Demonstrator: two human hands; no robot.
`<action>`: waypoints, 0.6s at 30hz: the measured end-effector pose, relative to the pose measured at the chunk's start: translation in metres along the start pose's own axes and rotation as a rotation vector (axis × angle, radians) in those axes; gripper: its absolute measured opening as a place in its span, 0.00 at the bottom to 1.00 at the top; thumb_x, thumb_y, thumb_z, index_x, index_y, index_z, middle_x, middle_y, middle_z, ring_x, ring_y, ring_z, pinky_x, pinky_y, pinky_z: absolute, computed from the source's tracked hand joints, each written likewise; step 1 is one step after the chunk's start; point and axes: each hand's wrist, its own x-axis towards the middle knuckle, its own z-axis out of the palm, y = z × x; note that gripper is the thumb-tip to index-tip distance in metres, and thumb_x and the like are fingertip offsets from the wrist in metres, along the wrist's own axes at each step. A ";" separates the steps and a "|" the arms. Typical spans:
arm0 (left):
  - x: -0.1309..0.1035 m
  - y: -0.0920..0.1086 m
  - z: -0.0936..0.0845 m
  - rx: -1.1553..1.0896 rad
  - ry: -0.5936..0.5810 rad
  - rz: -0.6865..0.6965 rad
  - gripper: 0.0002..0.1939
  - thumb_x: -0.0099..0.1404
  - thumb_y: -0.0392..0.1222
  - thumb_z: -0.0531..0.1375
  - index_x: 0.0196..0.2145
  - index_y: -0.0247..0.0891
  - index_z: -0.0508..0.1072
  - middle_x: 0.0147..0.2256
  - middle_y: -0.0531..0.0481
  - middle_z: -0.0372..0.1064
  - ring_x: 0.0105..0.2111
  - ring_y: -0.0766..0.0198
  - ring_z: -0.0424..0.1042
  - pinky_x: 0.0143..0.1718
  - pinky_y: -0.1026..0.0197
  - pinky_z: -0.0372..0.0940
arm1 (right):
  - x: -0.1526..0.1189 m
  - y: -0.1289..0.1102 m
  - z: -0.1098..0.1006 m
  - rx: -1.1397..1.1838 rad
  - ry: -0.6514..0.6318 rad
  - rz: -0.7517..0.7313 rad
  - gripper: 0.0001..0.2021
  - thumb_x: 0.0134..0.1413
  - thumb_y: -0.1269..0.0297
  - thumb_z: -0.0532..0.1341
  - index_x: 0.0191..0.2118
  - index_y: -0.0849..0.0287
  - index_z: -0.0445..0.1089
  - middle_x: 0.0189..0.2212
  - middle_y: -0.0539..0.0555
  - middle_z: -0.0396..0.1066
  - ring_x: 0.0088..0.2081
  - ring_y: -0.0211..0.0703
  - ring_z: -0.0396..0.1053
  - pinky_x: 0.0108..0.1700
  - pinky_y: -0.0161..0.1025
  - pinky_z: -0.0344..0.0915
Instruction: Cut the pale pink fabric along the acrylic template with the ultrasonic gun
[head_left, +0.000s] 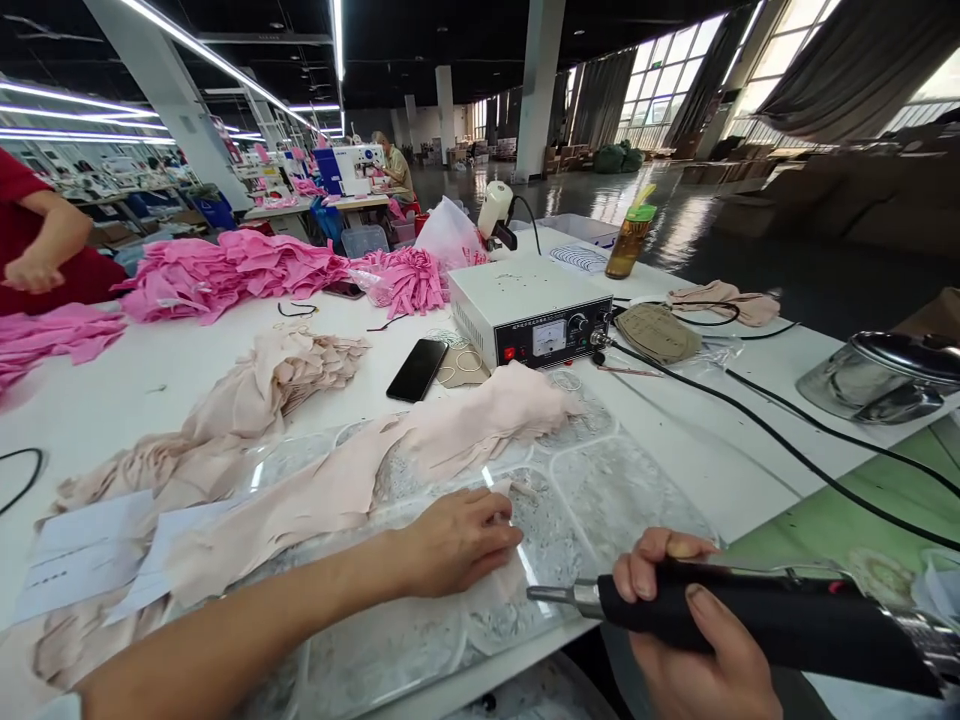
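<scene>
Right hand (686, 620) grips tool (787, 610); left hand (457, 540) half-curled, hold unclear; cloth (480, 412), box (532, 300) behind; cord (660, 368) crosses open table (705, 470) toward right edge.

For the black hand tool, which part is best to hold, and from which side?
Probably the thick black barrel, from the near side, as the right hand grips it. It is long and rounded, so a palm wraps it well; the narrow metal tip points left.
</scene>
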 end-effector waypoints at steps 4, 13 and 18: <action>0.004 -0.001 0.000 -0.021 0.009 -0.023 0.07 0.68 0.36 0.57 0.44 0.37 0.72 0.44 0.43 0.67 0.39 0.59 0.68 0.41 0.59 0.67 | 0.000 0.002 0.006 0.024 -0.015 -0.003 0.06 0.47 0.61 0.61 0.31 0.57 0.70 0.25 0.49 0.62 0.19 0.35 0.61 0.20 0.36 0.62; -0.008 0.014 -0.017 -0.301 -0.006 -0.102 0.20 0.57 0.41 0.67 0.45 0.36 0.68 0.46 0.43 0.65 0.42 0.56 0.69 0.45 0.58 0.67 | 0.001 0.011 0.014 0.044 -0.033 -0.017 0.06 0.48 0.62 0.60 0.33 0.56 0.70 0.26 0.49 0.61 0.20 0.34 0.61 0.21 0.36 0.61; -0.004 0.010 -0.013 -0.332 -0.122 -0.109 0.16 0.58 0.31 0.65 0.44 0.39 0.71 0.47 0.47 0.64 0.39 0.63 0.70 0.43 0.64 0.68 | 0.003 0.011 0.013 0.034 -0.041 0.002 0.06 0.47 0.62 0.60 0.32 0.56 0.70 0.26 0.49 0.61 0.20 0.35 0.60 0.21 0.37 0.62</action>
